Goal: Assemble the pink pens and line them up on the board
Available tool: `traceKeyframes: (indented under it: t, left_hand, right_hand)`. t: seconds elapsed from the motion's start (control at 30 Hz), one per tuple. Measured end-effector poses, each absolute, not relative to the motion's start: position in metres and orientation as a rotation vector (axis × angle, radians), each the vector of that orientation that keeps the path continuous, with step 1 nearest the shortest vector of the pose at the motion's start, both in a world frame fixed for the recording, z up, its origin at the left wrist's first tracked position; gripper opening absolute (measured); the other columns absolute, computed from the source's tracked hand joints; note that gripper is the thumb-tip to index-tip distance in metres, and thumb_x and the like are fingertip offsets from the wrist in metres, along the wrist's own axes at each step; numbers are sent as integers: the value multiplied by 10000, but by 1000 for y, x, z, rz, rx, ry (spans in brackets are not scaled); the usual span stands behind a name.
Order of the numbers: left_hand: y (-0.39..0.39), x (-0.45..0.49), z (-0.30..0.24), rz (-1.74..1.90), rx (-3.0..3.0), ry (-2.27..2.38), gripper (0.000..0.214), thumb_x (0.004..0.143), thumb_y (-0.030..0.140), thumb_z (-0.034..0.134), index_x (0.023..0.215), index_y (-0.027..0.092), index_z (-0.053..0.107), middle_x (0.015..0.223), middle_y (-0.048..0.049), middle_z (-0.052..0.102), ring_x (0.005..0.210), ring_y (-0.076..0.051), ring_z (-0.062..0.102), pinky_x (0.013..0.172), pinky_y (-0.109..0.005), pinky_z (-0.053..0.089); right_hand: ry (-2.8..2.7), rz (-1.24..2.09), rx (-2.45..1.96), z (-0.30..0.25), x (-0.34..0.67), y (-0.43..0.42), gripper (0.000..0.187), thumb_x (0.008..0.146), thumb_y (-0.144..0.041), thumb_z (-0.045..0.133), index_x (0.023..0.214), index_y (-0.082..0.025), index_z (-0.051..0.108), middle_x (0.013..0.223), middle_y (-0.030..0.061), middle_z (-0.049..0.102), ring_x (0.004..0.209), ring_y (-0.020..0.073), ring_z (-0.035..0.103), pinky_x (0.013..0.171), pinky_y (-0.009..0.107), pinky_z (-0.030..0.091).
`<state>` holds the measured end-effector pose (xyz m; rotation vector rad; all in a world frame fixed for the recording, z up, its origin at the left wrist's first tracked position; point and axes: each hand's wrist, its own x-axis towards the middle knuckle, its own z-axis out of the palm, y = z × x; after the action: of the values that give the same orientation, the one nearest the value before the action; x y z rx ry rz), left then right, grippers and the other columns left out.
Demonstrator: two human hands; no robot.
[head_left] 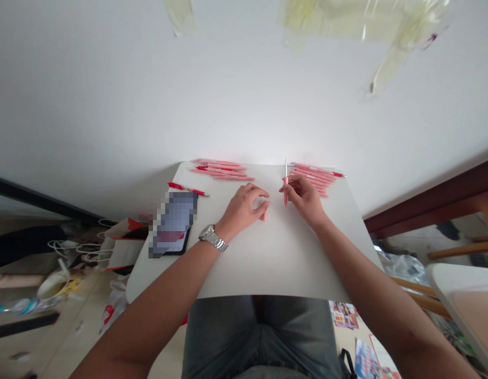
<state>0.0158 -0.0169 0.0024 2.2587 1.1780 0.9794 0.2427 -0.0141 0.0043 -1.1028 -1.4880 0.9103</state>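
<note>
My right hand [305, 197] pinches a pink pen barrel [285, 199] upright between thumb and fingers. A thin whitish refill [286, 167] sticks out of its top. To the left, my left hand [246, 206] is curled above the table, thumb and forefinger tips slightly apart. From under its thumb pokes a short pink pen part [264, 216]; the rest is hidden by the hand. Beyond my left hand lies a group of pink pens [228, 172] with a red one among them. Several more pink pens [317, 179] lie behind my right hand, a red-tipped one at the back.
The small white table [267, 263] stands against a white wall [244, 95]. A phone [175, 223], partly blurred, lies at its left with a red pen [188, 189] behind it. Paper bags [123, 242] and a cup [54, 284] are on the left; another white surface [465, 279] is on the right.
</note>
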Motion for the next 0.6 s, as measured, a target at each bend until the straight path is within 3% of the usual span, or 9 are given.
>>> traceKeyframes:
  t: [0.23,0.6]
  left_hand:
    - [-22,16,8,875,2422,1224,249,869,261,763,1115,250,727,1051,-69,656,1001,-279,612,979,-447,499]
    - [-23,14,10,751,2494,1495,109,956,296,699,1044,234,690,921,-29,690,865,-223,622,810,-363,483]
  right_hand:
    - [-1490,918,-1086,4,243,-14,408,963,-587,689,1100,-213,600,922,40,743,597,117,618,599,295,490]
    - [-1489,909,-1098,-1,243,-12,384,959,-575,702,1086,-221,628,930,47,755,648,134,637,594,288,501]
